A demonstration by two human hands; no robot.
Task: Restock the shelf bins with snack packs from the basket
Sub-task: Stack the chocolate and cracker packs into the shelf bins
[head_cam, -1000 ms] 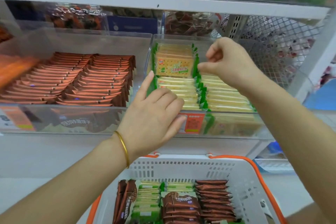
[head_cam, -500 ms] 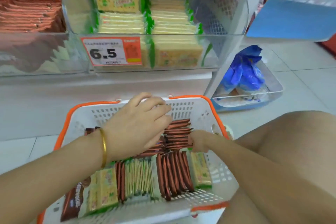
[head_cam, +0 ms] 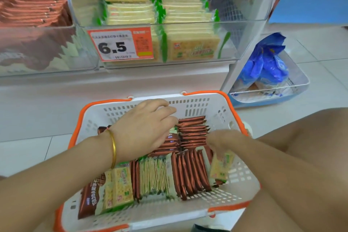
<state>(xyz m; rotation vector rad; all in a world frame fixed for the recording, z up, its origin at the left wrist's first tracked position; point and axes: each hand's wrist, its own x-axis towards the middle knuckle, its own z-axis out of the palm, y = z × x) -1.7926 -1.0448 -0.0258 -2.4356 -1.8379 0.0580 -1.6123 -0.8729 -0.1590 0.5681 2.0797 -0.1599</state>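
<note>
The white basket with orange handles (head_cam: 195, 107) sits on the floor below the shelf and holds brown snack packs (head_cam: 190, 171) and yellow-green cracker packs (head_cam: 120, 184). My right hand (head_cam: 226, 142) is inside the basket at its right side and pinches one yellow-green cracker pack (head_cam: 221, 167), tilted up on edge. My left hand (head_cam: 143, 128) hovers over the brown packs (head_cam: 192, 128) at the far side, fingers loosely curved and touching them. Above, the clear shelf bin (head_cam: 244, 24) holds rows of the same cracker packs (head_cam: 180, 7).
A price tag reading 6.5 (head_cam: 120, 45) hangs on the cracker bin's front. A neighbouring clear bin (head_cam: 37, 47) at the left holds brown packs. A blue-and-white tray with blue bags (head_cam: 267, 73) stands on the floor at right. My bare knee (head_cam: 301, 137) is beside the basket.
Both hands came down from the cracker bin into the basket. Since half a second ago the right hand has tilted the cracker pack up from lying flat.
</note>
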